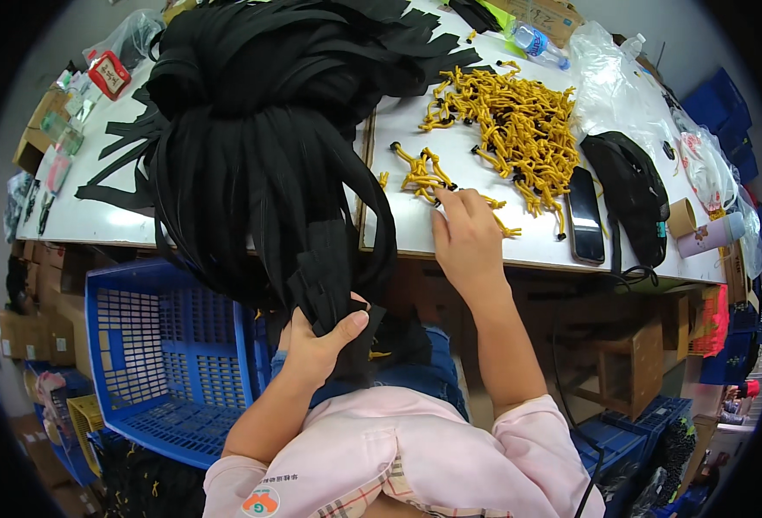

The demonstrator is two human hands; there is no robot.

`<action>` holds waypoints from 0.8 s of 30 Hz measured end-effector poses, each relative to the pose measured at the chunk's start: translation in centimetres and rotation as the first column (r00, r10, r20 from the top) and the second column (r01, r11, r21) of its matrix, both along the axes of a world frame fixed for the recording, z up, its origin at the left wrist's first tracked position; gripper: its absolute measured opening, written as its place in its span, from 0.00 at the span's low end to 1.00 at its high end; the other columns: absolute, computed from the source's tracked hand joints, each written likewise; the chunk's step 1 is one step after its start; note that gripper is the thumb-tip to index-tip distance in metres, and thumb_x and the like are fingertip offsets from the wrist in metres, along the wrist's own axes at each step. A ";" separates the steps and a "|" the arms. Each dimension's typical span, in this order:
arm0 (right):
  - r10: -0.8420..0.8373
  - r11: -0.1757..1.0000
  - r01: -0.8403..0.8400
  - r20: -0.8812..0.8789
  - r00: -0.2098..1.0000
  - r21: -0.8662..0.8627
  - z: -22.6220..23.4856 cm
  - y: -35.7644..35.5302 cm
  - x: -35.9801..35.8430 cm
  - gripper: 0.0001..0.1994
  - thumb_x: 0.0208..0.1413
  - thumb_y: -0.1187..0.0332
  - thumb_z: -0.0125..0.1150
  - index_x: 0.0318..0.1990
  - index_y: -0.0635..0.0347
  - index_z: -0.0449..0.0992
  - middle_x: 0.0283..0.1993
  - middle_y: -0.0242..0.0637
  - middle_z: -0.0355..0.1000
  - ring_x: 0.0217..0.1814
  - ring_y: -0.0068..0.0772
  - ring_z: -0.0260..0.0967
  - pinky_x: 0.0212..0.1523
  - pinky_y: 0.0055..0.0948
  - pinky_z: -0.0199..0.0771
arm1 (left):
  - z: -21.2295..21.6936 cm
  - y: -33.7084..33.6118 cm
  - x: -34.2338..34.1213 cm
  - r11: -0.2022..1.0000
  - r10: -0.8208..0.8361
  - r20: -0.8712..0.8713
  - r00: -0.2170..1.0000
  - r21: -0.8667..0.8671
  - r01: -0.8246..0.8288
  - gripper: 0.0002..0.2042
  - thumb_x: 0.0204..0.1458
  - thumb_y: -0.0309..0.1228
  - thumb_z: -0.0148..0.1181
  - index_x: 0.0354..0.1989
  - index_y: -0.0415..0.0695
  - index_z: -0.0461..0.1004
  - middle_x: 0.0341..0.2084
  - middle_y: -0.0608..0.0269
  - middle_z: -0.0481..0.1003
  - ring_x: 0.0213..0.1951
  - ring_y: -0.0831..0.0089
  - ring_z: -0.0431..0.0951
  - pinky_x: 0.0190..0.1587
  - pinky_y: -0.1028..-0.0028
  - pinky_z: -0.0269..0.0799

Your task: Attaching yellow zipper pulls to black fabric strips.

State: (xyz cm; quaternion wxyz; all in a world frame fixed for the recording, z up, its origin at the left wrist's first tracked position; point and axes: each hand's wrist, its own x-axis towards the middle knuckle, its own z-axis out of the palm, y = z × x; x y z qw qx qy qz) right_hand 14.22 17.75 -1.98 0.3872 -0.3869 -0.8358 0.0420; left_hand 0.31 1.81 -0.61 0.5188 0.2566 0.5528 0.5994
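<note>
A thick bundle of black zipper strips (243, 164) lies over the table and droops past its front edge. My left hand (319, 344) is closed around the lower ends of several of these strips, thumb on top, in front of my lap. Over the table's front part, my right hand (470, 237) bends its fingers down at a few loose yellow cord pulls (422, 171) with black ends; the fingertips look pinched on one, partly hidden. Farther back and to the right is a large pile of the same yellow cord pulls (528, 129).
Right of the pile lie a smartphone (585, 216), a black pouch (627, 194) and a tumbler (711, 236). Behind them are clear plastic bags (610, 78) and a water bottle (538, 45). A blue plastic crate (170, 345) stands below the table on my left.
</note>
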 end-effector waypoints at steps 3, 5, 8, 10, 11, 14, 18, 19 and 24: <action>-0.014 0.999 0.012 0.061 0.998 0.034 -0.3 0.4 -0.4 0.07 0.41 0.78 0.52 0.32 0.65 0.68 0.27 0.43 0.63 0.29 0.45 0.62 0.31 0.36 0.63 | -0.1 -0.2 0.1 0.999 0.049 -0.047 0.998 0.005 -0.049 0.10 0.38 0.28 0.62 0.29 0.40 0.71 0.24 0.66 0.71 0.27 0.79 0.69 0.32 0.81 0.66; -0.061 0.998 0.062 0.057 0.997 -0.001 -0.2 0.4 -0.2 0.08 0.42 0.78 0.52 0.34 0.67 0.67 0.28 0.41 0.65 0.32 0.36 0.65 0.32 0.27 0.68 | 0.0 -0.1 0.0 0.999 0.043 -0.020 0.999 0.011 -0.043 0.10 0.39 0.28 0.62 0.29 0.39 0.71 0.23 0.66 0.71 0.26 0.79 0.69 0.31 0.81 0.66; -0.184 0.747 -0.381 -0.721 0.669 -0.544 1.0 -0.6 -0.5 0.07 0.45 0.77 0.53 0.34 0.67 0.66 0.28 0.37 0.66 0.29 0.28 0.66 0.30 0.26 0.71 | 0.0 0.0 0.1 0.999 0.025 0.038 0.999 0.025 -0.026 0.09 0.39 0.27 0.62 0.29 0.39 0.71 0.23 0.66 0.71 0.25 0.80 0.69 0.30 0.82 0.66; -0.238 0.682 -0.524 -0.832 0.501 -0.510 2.0 -0.3 -0.2 0.07 0.46 0.76 0.54 0.34 0.66 0.66 0.28 0.36 0.66 0.28 0.25 0.66 0.30 0.25 0.72 | 0.1 0.0 0.3 0.999 0.009 0.067 0.998 0.040 -0.011 0.09 0.39 0.26 0.61 0.29 0.39 0.71 0.23 0.66 0.71 0.25 0.80 0.69 0.30 0.82 0.66; -0.306 0.617 -0.653 -0.898 0.316 -0.439 2.3 -0.2 0.0 0.07 0.46 0.76 0.54 0.34 0.66 0.66 0.28 0.35 0.66 0.27 0.23 0.66 0.29 0.25 0.73 | 0.1 -0.1 0.4 0.998 0.018 0.057 0.998 0.054 -0.022 0.08 0.40 0.26 0.61 0.29 0.38 0.71 0.22 0.66 0.71 0.24 0.80 0.69 0.29 0.83 0.66; -0.304 0.482 -0.776 -0.909 0.287 -0.406 2.0 -1.5 0.7 0.07 0.44 0.79 0.54 0.33 0.66 0.67 0.29 0.35 0.66 0.27 0.23 0.66 0.28 0.24 0.72 | 0.1 0.1 0.5 0.994 0.056 -0.009 0.998 0.090 -0.055 0.07 0.41 0.25 0.60 0.28 0.38 0.71 0.22 0.67 0.71 0.24 0.82 0.69 0.29 0.84 0.65; 0.108 0.439 -0.746 -0.794 0.598 -0.501 2.0 -6.0 -0.1 0.07 0.40 0.84 0.55 0.30 0.67 0.71 0.30 0.37 0.65 0.26 0.21 0.65 0.27 0.18 0.70 | 0.2 0.0 0.9 0.969 0.148 -0.152 0.977 0.222 -0.112 0.05 0.42 0.24 0.59 0.28 0.37 0.72 0.21 0.69 0.71 0.24 0.84 0.68 0.28 0.85 0.63; 0.205 0.533 -0.696 -0.725 0.657 -0.480 1.8 -6.6 -0.3 0.08 0.39 0.86 0.55 0.29 0.68 0.71 0.30 0.39 0.64 0.26 0.21 0.65 0.27 0.16 0.69 | 0.2 -0.1 1.0 0.969 0.148 -0.153 0.977 0.220 -0.113 0.05 0.42 0.24 0.59 0.28 0.37 0.72 0.21 0.69 0.71 0.24 0.84 0.68 0.28 0.85 0.63; 0.333 0.673 -0.603 -0.552 0.764 -0.429 2.6 -6.5 -0.1 0.10 0.37 0.85 0.56 0.30 0.65 0.73 0.29 0.36 0.65 0.26 0.19 0.64 0.24 0.14 0.64 | -0.1 -0.1 1.1 0.963 0.157 -0.213 0.964 0.248 -0.102 0.05 0.42 0.22 0.58 0.28 0.37 0.72 0.22 0.68 0.72 0.25 0.83 0.68 0.30 0.84 0.64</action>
